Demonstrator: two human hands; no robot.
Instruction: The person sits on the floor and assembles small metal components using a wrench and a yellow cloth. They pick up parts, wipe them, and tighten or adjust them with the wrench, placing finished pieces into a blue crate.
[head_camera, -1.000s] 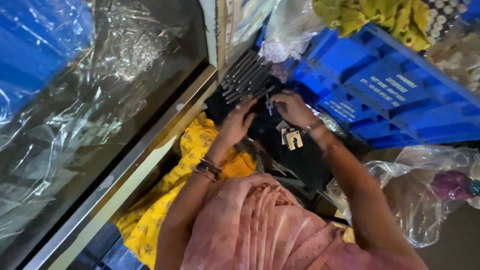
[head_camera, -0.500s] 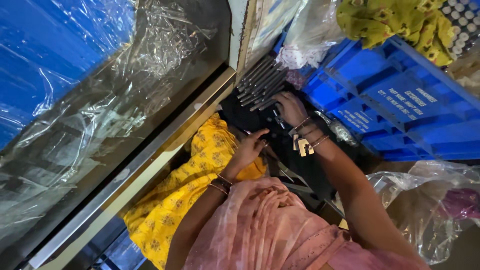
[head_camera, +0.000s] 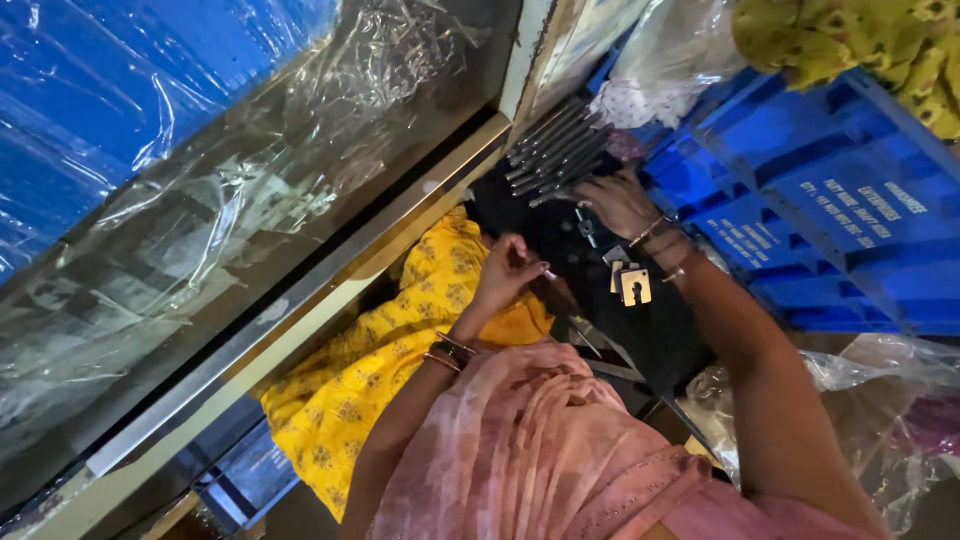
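the left hand (head_camera: 510, 272) sits near the middle of the view, its fingers curled narrow and pinched around a small pale piece (head_camera: 549, 272) at the fingertips; what that piece is cannot be told. bangles (head_camera: 447, 352) circle its wrist, and just left of and below it lies a yellow printed cloth (head_camera: 370, 385) that spreads toward the near left.

the right hand (head_camera: 618, 203) reaches farther away, fingers spread loosely and resting against the ends of a bundle of grey metal rods (head_camera: 558, 152) that lie side by side, slanting up to the right. it touches them, but whether it actually grips one cannot be told. thin bracelets (head_camera: 655, 235) ring this wrist, and just below them a small brass-coloured padlock (head_camera: 634, 287) hangs beside a few small metal tags. both hands work over a dark surface (head_camera: 560, 310), with the rods at its far edge and the padlock between the two forearms.

to the right stands a blue plastic crate (head_camera: 830, 230) with white lettering on its side, and a yellow-green patterned cloth (head_camera: 860, 40) lies on top of it at the far right. clear plastic wrapping (head_camera: 230, 190) covers the wide left area over blue sheeting, and a pale metal frame bar (head_camera: 300, 320) runs diagonally between it and the yellow cloth. a pink draped garment (head_camera: 540, 450) fills the near centre, and crumpled clear plastic (head_camera: 880, 400) lies at the near right.
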